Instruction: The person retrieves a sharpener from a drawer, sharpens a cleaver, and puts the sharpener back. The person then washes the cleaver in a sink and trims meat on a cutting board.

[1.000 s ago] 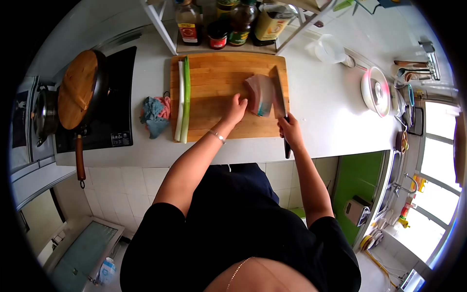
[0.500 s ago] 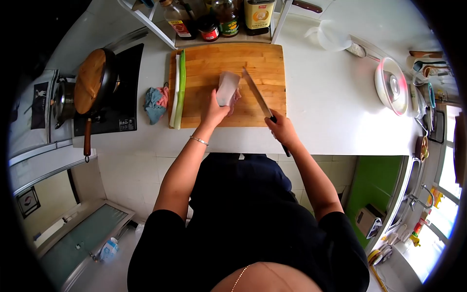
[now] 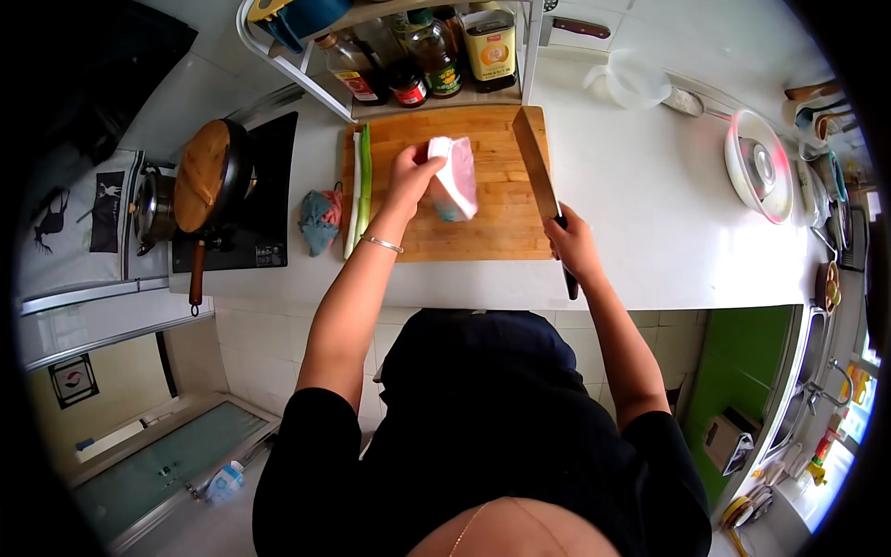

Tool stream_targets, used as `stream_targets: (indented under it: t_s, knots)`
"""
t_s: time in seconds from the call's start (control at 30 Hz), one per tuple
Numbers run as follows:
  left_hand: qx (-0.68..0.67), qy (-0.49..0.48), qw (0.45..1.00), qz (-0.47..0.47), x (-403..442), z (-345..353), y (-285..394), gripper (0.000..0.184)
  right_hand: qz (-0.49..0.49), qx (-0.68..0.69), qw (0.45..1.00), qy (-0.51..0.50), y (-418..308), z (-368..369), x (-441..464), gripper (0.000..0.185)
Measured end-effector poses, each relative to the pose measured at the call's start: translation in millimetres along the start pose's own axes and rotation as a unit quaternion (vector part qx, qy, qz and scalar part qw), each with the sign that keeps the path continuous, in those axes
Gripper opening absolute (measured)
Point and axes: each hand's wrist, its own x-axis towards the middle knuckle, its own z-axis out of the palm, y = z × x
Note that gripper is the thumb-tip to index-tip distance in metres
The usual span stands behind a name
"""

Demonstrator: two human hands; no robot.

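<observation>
My left hand (image 3: 413, 176) grips a block of raw meat (image 3: 457, 176) by its left edge. Pale fat or skin runs along one side of the meat, and pink flesh shows on the other. Beneath it lies a wooden cutting board (image 3: 418, 239). My right hand (image 3: 574, 246) is closed round the black handle of a kitchen knife (image 3: 535, 158), its broad blade pointing up and away over the board's right edge, apart from the meat. Along the board's left side lies a green and white leek or large scallion (image 3: 362, 186), cut into long pieces.
Left of the board are a crumpled cloth (image 3: 321, 221) and a lidded pan (image 3: 206, 176) on a black cooktop (image 3: 275, 186). A rack (image 3: 325, 100) with bottles stands behind. A white and pink bowl (image 3: 759, 167) and a clear plastic container (image 3: 637, 78) sit to the right.
The meat has turned in my left hand, so its pink side now shows. My right hand has shifted the knife rightward, away from the meat. The camera view has tilted slightly.
</observation>
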Motion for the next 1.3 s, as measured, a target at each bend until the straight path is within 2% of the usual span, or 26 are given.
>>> stream_targets:
  t_s: [0.07,0.13,0.23,0.3,0.33,0.4,0.47,0.5,0.57,0.6,0.63,0.7,0.77,0.83,0.87,0.93,0.97,1.03,1.1,1.3]
  knots:
    - [-0.097,-0.023,0.995,-0.028,-11,0,16,0.031,-0.004,0.024,1.000,-0.003,-9,-5,-4,0.030]
    - [-0.130,-0.020,0.990,-0.051,-15,1,14,0.030,-0.007,0.025,1.000,-0.007,-14,-9,-8,0.031]
    - [-0.169,-0.026,0.981,-0.090,-11,0,-20,0.037,-0.010,0.004,1.000,-0.008,-12,-9,-12,0.033]
    - [-0.028,0.073,0.996,-0.047,-3,7,-71,0.051,0.007,-0.022,0.999,-0.037,-9,-7,-12,0.035]
    - [0.029,0.062,0.997,-0.036,-13,13,-78,0.064,0.006,-0.044,0.998,-0.035,-4,-4,-11,0.036]
    - [0.143,0.107,0.982,0.065,-28,20,-96,0.064,0.005,-0.067,0.997,-0.033,2,2,-12,0.036]
    - [0.256,0.143,0.940,0.175,-47,26,-99,0.063,0.020,-0.057,0.997,-0.042,7,6,-15,0.037]
    - [0.255,0.142,0.941,0.171,-51,28,-109,0.063,0.024,-0.058,0.997,-0.043,8,8,-17,0.037]
    - [0.051,0.174,0.976,0.118,-57,32,-128,0.064,0.022,-0.055,0.997,-0.041,8,9,-18,0.036]
    - [0.031,0.173,0.984,0.028,-69,37,-108,0.064,0.022,-0.057,0.997,-0.043,8,9,-17,0.036]
    - [0.031,0.175,0.984,0.026,-73,41,-111,0.064,0.014,-0.049,0.998,-0.042,9,9,-17,0.037]
    - [0.049,0.085,0.987,0.129,-81,45,-112,0.063,0.009,-0.040,0.998,-0.043,8,11,-18,0.037]
    - [0.041,0.089,0.990,0.105,-87,45,-108,0.065,0.003,-0.056,0.998,-0.039,1,13,-19,0.030]
    - [0.038,0.125,0.985,0.117,-87,44,-116,0.050,0.002,-0.036,0.997,-0.067,3,14,-19,0.026]
    - [0.036,0.128,0.984,0.116,-89,40,-120,0.050,0.001,-0.014,0.996,-0.093,4,14,-21,0.025]
    - [0.209,0.119,0.967,0.082,-95,32,-121,0.027,-0.044,-0.021,0.992,-0.117,2,19,-27,0.026]
    - [0.207,0.124,0.967,0.079,-96,33,-123,0.027,-0.073,-0.035,0.988,-0.128,6,22,-26,0.026]
    - [0.171,0.146,0.967,0.118,-99,37,-122,0.018,-0.047,-0.062,0.990,-0.117,10,32,-25,0.022]
    - [0.172,0.156,0.965,0.122,-100,39,-118,0.017,-0.184,-0.187,0.965,-0.023,9,46,-27,0.018]
    - [0.226,0.183,0.945,0.150,-99,46,-117,0.013,-0.209,-0.217,0.954,0.002,12,67,-28,0.021]
